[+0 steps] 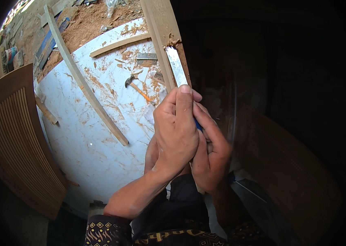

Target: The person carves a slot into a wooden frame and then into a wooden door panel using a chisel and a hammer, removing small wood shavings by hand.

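The left hand [177, 123] is closed around the lower blade of the chisel [176, 67], thumb laid along the metal. The right hand [213, 151], at 4 o'clock from it, is curled about the blue handle [198, 125], its grip partly hidden. The blade points from the hands toward 11 o'clock, its long axis roughly parallel to the wooden beam [160, 33], its tip at a clump of shavings [174, 42] on the beam; the left hand is nearer the tip. Surroundings, left to right: slatted panel [17, 131] at 9 o'clock; long strip [82, 87] at 10 o'clock, on a white marbled surface [70, 164]; short strip [119, 44] at 11 o'clock; hammer [142, 94] at 10 o'clock; metal hinge [146, 56] at 11 o'clock; dim brown panel [291, 168] in shadow at 4 o'clock
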The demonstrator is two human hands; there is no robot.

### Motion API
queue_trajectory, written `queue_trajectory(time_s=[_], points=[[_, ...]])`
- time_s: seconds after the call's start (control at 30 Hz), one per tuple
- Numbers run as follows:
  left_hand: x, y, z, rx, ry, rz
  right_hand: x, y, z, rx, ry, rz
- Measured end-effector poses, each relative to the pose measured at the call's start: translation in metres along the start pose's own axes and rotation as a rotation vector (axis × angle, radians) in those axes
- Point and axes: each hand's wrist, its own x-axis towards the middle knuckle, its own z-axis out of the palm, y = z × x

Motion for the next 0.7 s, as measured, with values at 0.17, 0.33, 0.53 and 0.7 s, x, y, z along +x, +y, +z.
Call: queue_trajectory(time_s=[0.17, 0.33, 0.53, 0.7], points=[[-0.006, 0.0, -0.009, 0.296, -0.029, 0.261, -0.015, 0.003, -0.028, 1.282, 0.045, 0.358], [0.068, 0.008, -0.035, 0.804, 0.205, 0.922, -0.018, 0.006, -0.041, 0.611, 0.236, 0.442], [0.142, 0.044, -0.064, 0.624, 0.13, 1.119, -0.046, 0.016, -0.037, 0.349, 0.039, 0.335], [0.094, 0.029, -0.079, 0.659, 0.527, 0.809, -0.063, 0.015, -0.047, 0.112, -0.12, 0.274]])
